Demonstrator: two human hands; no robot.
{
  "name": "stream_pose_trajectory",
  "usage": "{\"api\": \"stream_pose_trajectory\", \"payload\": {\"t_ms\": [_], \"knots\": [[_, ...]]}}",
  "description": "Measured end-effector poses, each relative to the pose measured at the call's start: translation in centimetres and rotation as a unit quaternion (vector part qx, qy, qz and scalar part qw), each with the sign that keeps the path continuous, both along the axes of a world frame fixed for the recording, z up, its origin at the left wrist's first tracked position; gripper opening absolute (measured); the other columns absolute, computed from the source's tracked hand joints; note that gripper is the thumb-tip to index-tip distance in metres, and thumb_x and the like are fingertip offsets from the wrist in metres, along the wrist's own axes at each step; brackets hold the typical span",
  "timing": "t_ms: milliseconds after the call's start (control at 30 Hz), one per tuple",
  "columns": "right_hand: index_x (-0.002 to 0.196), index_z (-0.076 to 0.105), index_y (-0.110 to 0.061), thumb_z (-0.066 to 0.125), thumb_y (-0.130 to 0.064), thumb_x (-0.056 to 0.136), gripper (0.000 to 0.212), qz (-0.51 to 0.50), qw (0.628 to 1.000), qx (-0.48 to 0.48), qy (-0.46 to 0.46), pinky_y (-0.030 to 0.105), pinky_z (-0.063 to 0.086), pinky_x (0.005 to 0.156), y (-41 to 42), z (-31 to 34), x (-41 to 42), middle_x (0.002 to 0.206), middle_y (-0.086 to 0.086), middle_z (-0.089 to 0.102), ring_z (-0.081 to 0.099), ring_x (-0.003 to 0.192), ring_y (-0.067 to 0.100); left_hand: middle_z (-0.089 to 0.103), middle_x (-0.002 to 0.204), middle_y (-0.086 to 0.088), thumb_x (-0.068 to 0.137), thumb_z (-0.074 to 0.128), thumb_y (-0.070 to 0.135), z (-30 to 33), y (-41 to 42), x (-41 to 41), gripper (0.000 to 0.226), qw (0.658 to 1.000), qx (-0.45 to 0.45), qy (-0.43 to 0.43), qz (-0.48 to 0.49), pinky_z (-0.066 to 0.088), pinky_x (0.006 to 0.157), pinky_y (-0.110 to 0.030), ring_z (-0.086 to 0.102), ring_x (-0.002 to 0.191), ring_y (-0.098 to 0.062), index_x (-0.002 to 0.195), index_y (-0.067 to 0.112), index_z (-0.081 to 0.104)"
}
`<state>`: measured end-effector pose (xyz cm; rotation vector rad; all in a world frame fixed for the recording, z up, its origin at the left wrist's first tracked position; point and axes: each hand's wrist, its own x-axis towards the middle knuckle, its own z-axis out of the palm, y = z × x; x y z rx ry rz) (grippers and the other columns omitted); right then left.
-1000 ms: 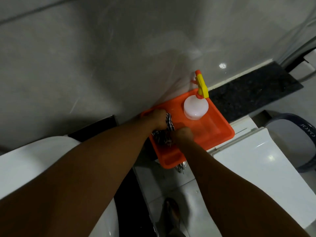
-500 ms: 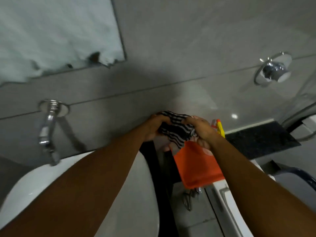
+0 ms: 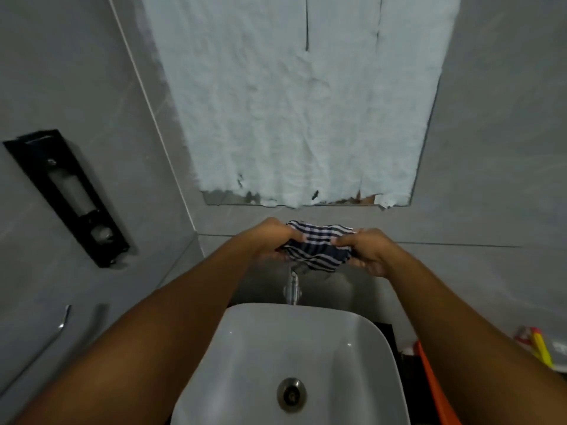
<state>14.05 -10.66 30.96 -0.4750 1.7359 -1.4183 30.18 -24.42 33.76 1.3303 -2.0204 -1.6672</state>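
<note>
A dark cloth with white stripes (image 3: 319, 246) is bunched between both hands, held up in front of the grey wall above the tap. My left hand (image 3: 274, 240) grips its left end with curled fingers. My right hand (image 3: 366, 250) grips its right end the same way. Just above the hands hangs a mirror (image 3: 303, 118) covered with crumpled whitish paper, torn along its lower edge. Below the cloth a chrome tap (image 3: 292, 288) points down over a white basin (image 3: 294, 363) with a metal drain (image 3: 291, 394).
A black wall-mounted dispenser (image 3: 66, 194) hangs on the left wall. A chrome bar (image 3: 63, 320) shows at lower left. At the right edge, partly behind my right forearm, sit an orange tray (image 3: 429, 375) and a yellow sprayer nozzle (image 3: 541, 351).
Both hands lifted the striped cloth out of the orange tray and carried it left and up, over the basin. The view swung from the tray to the basin and mirror.
</note>
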Motion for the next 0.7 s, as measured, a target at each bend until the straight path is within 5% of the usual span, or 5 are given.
{"api": "stream_pose_trajectory", "payload": {"t_ms": [133,300,467,600,700], "knots": [[0.096,0.067,0.000,0.092,-0.014,0.059,0.046,-0.044,0.997,0.021,0.056,0.037,0.064,0.072,-3.7,-0.9,2.8,0.091,0.016,0.074,0.073,0.077,0.028,0.064,0.121,-0.022,0.074,0.084,0.023,-1.0,-1.6,3.2,0.065,0.998,-0.016,-0.022,0.062,0.062,0.078,-0.045,0.067,0.100,-0.036,0.124,-0.005,0.053],[0.095,0.069,-0.006,0.090,-0.019,0.064,0.039,-0.103,0.992,0.002,0.079,0.045,0.062,0.083,-5.4,-2.6,3.4,0.103,0.019,0.074,0.072,0.090,0.033,0.060,0.124,-0.016,0.076,0.070,0.054,-2.6,0.6,2.1,0.069,0.918,-0.339,-0.159,0.132,0.054,0.090,-0.047,0.061,0.111,-0.035,0.123,0.006,0.051],[0.109,0.066,-0.012,0.077,-0.035,0.079,0.038,-0.078,0.971,-0.081,0.211,0.038,0.059,0.087,-4.4,-2.9,3.3,0.105,0.009,0.073,0.070,0.095,0.022,0.074,0.102,-0.013,0.082,0.057,0.049,-3.3,1.8,-1.9,0.046,0.955,-0.269,-0.122,0.007,0.057,0.076,-0.037,0.069,0.087,-0.028,0.102,0.010,0.072],[0.117,0.062,-0.017,0.055,-0.029,0.092,0.029,-0.079,0.716,-0.096,0.687,0.043,0.045,0.102,-1.7,-4.2,0.4,0.125,0.008,0.061,0.052,0.120,0.027,0.071,0.099,-0.015,0.079,0.075,0.028,-4.4,-0.2,-1.9,0.039,0.996,0.019,0.036,0.075,0.057,0.065,-0.033,0.070,0.076,-0.024,0.104,-0.001,0.068],[0.140,0.049,-0.007,0.055,-0.015,0.090,0.051,-0.005,0.609,-0.029,0.793,0.055,0.029,0.117,-0.9,-6.6,-1.7,0.153,0.020,0.040,0.032,0.143,0.038,0.071,0.108,-0.015,0.084,0.071,0.025,-5.4,-1.0,-0.3,0.041,0.958,0.259,0.110,0.060,0.057,0.077,-0.038,0.070,0.090,-0.028,0.116,0.000,0.068]]}}
